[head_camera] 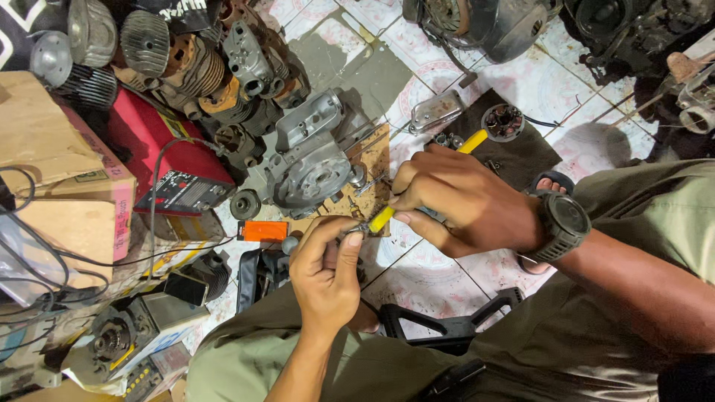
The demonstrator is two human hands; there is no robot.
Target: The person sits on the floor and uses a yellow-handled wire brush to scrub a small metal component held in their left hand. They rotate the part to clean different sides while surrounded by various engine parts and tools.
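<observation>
My right hand (454,197) grips a screwdriver with a yellow handle (472,142), its shaft end pointing down-left toward my left hand. My left hand (324,272) pinches a small metal part (356,228) between thumb and fingers, right at the screwdriver's tip. A black watch (564,223) sits on my right wrist. Both hands are above my lap and a tiled floor. Just beyond them lies a grey engine crankcase (309,167) on a wooden board (376,160).
Engine cylinders and heads (186,59) are piled at the upper left beside a red box (160,152) and cardboard boxes (52,164). A dark cloth (521,152) holds a round stator part (503,121). More engine parts (484,26) lie at the top. A black tool (447,324) rests near my knee.
</observation>
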